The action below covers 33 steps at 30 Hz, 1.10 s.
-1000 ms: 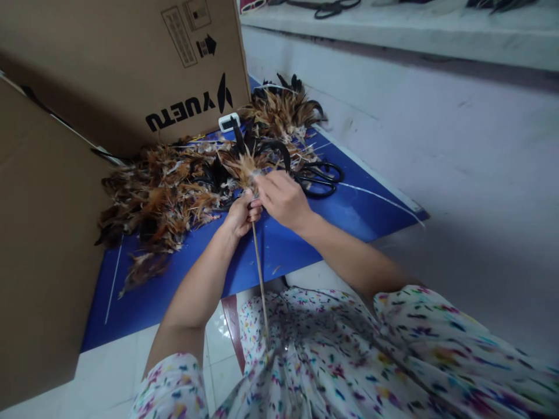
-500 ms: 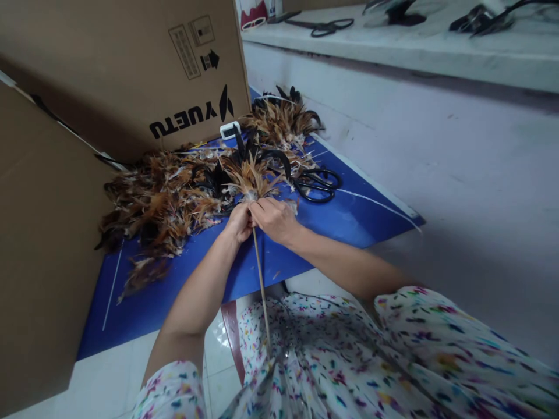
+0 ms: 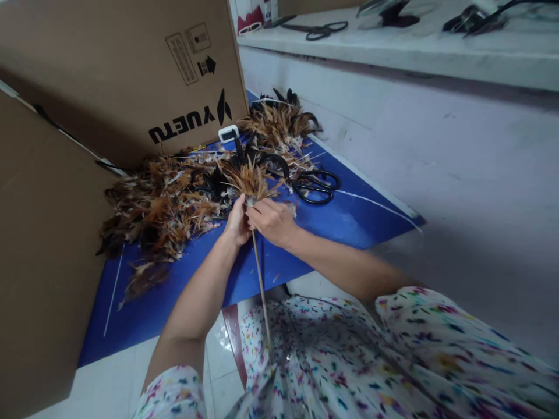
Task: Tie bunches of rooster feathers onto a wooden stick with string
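1. Far left, a cardboard box (image 3: 39,244) stands beside the table; behind it rises a larger box (image 3: 131,64) with upside-down black lettering.
2. A wide heap of feathers (image 3: 161,203), brown mixed with black, covers the left and back part of the blue table (image 3: 349,224). A thin white strip (image 3: 113,291) lies near the table's left edge.
3. Behind the heap, near the larger box, sits a small white-framed device (image 3: 228,134).
4. The left hand (image 3: 237,224) grasps the upper end of a thin stick (image 3: 260,276), one digit pointing up beside the feather bunch.
5. The stick slants from the hands, past the table's front edge, down to the person's patterned clothing (image 3: 314,349).
6. At the stick's top, just above both hands, a bunch of brown feathers (image 3: 251,180) fans out.
7. The right hand (image 3: 273,221) has its fingers bent in against the stick's top, touching the left hand; what its fingertips pinch is hidden, so I cannot tell its grip.
8. Right of the bunch, black-handled scissors (image 3: 317,186) lie on the table.
9. Far right, a ledge (image 3: 414,49) runs along the wall, carrying another pair of scissors (image 3: 321,30).
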Available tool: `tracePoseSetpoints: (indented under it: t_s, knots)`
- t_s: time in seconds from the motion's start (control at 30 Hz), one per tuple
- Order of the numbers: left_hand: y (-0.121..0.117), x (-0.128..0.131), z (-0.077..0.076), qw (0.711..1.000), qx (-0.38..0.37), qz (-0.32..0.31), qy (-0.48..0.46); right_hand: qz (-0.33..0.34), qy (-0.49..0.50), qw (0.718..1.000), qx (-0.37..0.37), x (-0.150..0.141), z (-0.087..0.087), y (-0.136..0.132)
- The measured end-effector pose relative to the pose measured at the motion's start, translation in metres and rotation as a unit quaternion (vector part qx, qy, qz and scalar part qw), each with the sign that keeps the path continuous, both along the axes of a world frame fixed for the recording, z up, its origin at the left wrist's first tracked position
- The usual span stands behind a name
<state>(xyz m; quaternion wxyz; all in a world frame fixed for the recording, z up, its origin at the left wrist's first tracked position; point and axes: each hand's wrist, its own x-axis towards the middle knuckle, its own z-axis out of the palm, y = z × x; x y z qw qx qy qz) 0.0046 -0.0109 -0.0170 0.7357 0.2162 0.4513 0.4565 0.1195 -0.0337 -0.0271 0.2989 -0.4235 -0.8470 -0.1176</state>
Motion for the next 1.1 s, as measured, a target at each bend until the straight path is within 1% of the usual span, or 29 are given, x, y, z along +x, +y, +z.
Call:
tracePoseSetpoints:
  t_s: [0.13, 0.37, 0.5, 0.63, 0.7, 0.77, 0.87, 0.97, 1.03, 1.1]
  knots:
    - [-0.002, 0.0, -0.001, 1.0, -0.009, 0.0, 0.014, 0.016, 0.0, 1.0, 0.019, 0.0, -0.003, 0.003]
    - [0.002, -0.004, -0.014, 0.999, 0.035, -0.007, 0.019, 0.042, -0.009, 0.996, 0.078, 0.003, -0.005, 0.009]
    - [0.004, -0.005, -0.017, 0.998, 0.05, -0.004, 0.027, 0.061, -0.007, 0.995, 0.082, 0.005, -0.003, 0.011]
    - [0.003, -0.005, -0.013, 0.998, 0.051, -0.002, 0.032, 0.078, 0.002, 0.996, 0.046, 0.006, -0.002, 0.01]
    - [0.003, -0.006, -0.01, 0.998, 0.057, -0.004, 0.032, 0.081, 0.038, 0.996, 0.02, 0.007, -0.001, 0.009]
    - [0.002, -0.005, -0.007, 0.997, 0.065, -0.013, 0.027, 0.07, 0.099, 0.992, -0.021, 0.009, -0.001, 0.01]
    - [0.002, -0.005, -0.005, 0.997, 0.064, -0.023, 0.025, 0.033, 0.184, 0.977, -0.099, 0.014, -0.001, 0.013]
    - [0.003, -0.005, -0.005, 0.997, 0.061, -0.026, 0.025, 0.018, 0.228, 0.959, -0.169, 0.016, -0.001, 0.018]
    - [0.003, -0.006, -0.006, 0.997, 0.069, -0.033, 0.019, 0.021, 0.243, 0.95, -0.197, 0.016, 0.0, 0.019]
    - [0.003, -0.006, -0.007, 0.996, 0.074, -0.04, 0.016, 0.025, 0.253, 0.944, -0.209, 0.015, 0.0, 0.02]
